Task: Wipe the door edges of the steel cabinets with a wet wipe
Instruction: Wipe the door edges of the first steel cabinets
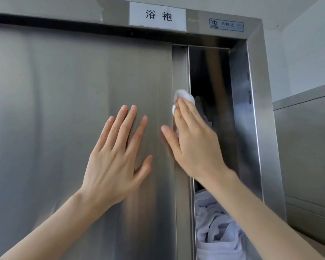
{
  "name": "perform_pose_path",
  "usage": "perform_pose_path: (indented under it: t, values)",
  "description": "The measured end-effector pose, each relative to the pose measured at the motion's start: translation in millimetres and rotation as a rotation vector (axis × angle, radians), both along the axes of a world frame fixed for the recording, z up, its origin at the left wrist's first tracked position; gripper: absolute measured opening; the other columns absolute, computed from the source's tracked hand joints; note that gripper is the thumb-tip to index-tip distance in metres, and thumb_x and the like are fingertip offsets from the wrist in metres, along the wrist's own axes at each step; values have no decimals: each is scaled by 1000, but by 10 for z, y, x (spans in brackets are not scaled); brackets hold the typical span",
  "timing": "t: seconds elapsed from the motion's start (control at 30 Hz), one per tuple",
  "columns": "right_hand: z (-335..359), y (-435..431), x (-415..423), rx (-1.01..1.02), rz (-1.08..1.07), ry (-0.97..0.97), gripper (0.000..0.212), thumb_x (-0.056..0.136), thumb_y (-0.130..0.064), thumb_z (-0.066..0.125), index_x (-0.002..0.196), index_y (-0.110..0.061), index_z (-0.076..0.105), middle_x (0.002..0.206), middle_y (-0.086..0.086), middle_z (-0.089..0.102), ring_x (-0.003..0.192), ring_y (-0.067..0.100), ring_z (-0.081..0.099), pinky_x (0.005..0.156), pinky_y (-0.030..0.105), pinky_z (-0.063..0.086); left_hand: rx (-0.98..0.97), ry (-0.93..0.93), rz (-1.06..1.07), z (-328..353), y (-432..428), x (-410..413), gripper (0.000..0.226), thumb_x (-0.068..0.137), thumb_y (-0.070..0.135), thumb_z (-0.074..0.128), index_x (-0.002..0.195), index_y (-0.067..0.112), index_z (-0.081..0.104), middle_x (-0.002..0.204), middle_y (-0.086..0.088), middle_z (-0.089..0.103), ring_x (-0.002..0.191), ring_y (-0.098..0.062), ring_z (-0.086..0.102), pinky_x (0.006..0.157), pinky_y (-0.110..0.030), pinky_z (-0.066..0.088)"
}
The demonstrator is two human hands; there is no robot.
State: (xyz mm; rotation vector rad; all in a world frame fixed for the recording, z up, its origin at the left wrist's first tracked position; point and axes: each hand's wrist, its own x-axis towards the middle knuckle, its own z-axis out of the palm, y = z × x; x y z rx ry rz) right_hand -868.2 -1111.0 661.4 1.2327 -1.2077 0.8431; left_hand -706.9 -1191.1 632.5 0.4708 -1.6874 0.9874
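- Wet wipe (180, 94): a small white bunched wad just right of the frame's centre, pressed against the vertical door edge (180, 62) of the steel cabinet (259, 109). Part of it shows above and to the left of the fingers covering it.
- Right hand (195, 145): holds the wipe under its fingers, which lie over the wad and bend slightly round the edge. The thumb is spread apart, its tip on the door's front face. The forearm runs off towards the lower right corner.
- Left hand (113, 166): flat on the brushed steel door (64, 109), fingers straight and a little fanned, gripping nothing. It sits just left of the right hand, and the two do not touch.
- The door is slid partly aside, leaving a narrow dark opening at centre right. White fabric (214, 231) is piled in the lower part of that opening.
- At the top of the frame, a white label (158, 15) with two printed characters is fixed to the cabinet's header, with a small blue-edged sticker (226, 25) to its right.
- A second steel unit (308, 147) stands at the right edge, below a pale wall (308, 53).
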Motion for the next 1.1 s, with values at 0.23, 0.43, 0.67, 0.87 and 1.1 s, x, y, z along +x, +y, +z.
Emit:
perform_pose_path:
  t: [0.23,0.43,0.67,0.87,1.1]
  values:
    - [91,16,-34,1,23,7,62,98,-41,22,134,3,46,145,14,40,139,21,31,110,25,28,-45,-139,18,-435,-67,95,68,90,39,42,149,6,33,159,-15,23,149,-27,18,121,-43,15]
    - [-1030,13,33,35,116,-73,52,102,-33,28,134,5,45,147,14,37,139,23,32,105,35,40,-23,-183,35,-774,-50,69,72,89,41,44,150,5,31,161,-10,20,149,-25,16,121,-45,14]
    - [-1317,87,59,63,126,-112,48,102,-27,29,126,6,54,139,15,47,134,24,39,106,30,38,-59,-309,23,-1333,-50,0,74,89,40,47,152,7,26,161,-8,19,149,-24,16,122,-43,10]
    - [-2159,108,90,121,172,-156,40,100,-17,35,127,8,50,142,17,43,136,27,36,109,38,36,-16,-243,0,-1436,-55,41,69,94,36,41,152,4,24,161,-10,19,149,-22,16,122,-43,14]
    - [-2196,119,78,161,123,-132,38,97,-13,38,125,10,53,140,18,44,135,28,37,111,35,33,-36,-265,26,-1595,-89,128,70,94,35,41,152,2,22,161,-13,18,149,-25,17,121,-44,15]
